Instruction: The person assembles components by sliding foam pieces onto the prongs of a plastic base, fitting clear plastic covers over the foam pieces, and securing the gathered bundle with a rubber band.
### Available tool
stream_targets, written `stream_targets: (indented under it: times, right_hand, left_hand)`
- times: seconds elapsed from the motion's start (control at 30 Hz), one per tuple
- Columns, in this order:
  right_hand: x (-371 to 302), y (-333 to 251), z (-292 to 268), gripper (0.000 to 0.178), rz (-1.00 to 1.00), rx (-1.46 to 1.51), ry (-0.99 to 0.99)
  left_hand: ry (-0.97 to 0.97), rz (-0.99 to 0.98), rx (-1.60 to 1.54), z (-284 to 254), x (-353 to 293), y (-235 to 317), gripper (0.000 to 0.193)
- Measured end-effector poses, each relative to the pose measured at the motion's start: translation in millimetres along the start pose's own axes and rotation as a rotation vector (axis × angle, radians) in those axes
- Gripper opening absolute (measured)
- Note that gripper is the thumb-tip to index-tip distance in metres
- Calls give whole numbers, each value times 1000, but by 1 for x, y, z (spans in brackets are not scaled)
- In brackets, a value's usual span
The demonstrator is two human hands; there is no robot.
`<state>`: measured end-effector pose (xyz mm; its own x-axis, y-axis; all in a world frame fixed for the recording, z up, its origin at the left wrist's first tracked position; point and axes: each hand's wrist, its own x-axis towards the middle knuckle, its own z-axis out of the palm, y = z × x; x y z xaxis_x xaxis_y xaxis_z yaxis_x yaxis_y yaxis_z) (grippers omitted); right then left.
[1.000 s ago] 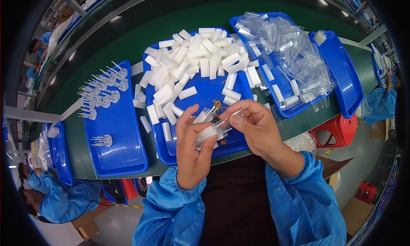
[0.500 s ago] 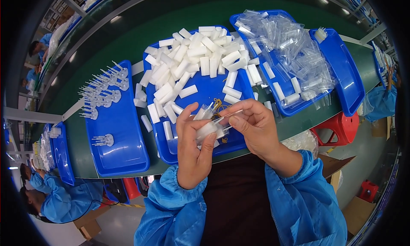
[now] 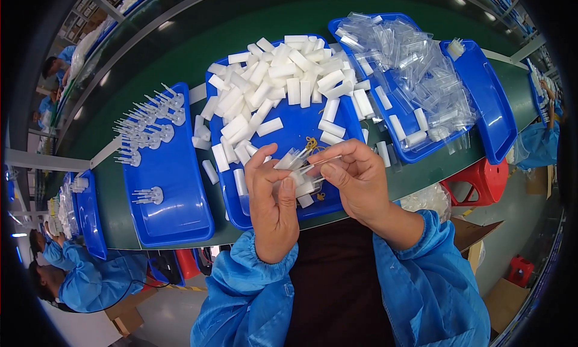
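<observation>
My left hand [image 3: 274,208] is closed, thumb against fingers, round a translucent plastic piece with thin white prongs [image 3: 303,181]. From the right, my right hand [image 3: 361,181] pinches one slim prong between thumb and fingertips. Fingers partly hide the piece's exact shape. Both hands hover over the near edge of a blue tray [image 3: 289,121] heaped with white foam blocks [image 3: 271,70]. Yellow rubber bands [image 3: 311,143] lie in that tray just beyond my fingers. Similar pronged pieces [image 3: 147,195] stand in the blue tray [image 3: 174,220] at left.
To the right, another blue tray [image 3: 415,157] holds a pile of clear plastic sleeves [image 3: 415,64] and some foam blocks. Beyond it lies a narrower blue tray [image 3: 494,115] with a pronged cluster [image 3: 456,47]. A red stool [image 3: 481,181] stands below. Co-workers [image 3: 90,281] sit at left.
The view has shifted slightly, so the trays appear a little to the right. My left thumb has moved a little up and left on the piece; both hands keep their hold.
</observation>
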<state>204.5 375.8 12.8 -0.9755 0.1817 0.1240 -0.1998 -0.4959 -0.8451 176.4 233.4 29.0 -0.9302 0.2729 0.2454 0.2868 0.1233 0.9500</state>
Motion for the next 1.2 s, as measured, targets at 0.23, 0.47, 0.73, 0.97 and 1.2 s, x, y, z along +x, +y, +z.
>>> stream_targets:
  times: [0.23,0.47,0.73,0.97,1.2]
  right_hand:
    - [7,-15,2,22,39,-396,-63]
    - [2,-10,5,20,51,-184,-22]
    - [3,-9,2,19,58,-190,-53]
    - [7,-16,3,19,144,-209,-54]
    - [13,-28,5,22,121,-295,-101]
  left_hand:
    - [-2,-53,-10,-4,-2,-5,9]
    - [13,42,-7,-3,-2,-1,6]
    - [-46,74,116,-5,-4,-5,4]
    - [-91,84,182,-11,-3,-2,10]
    - [-93,26,200,-12,0,0,36]
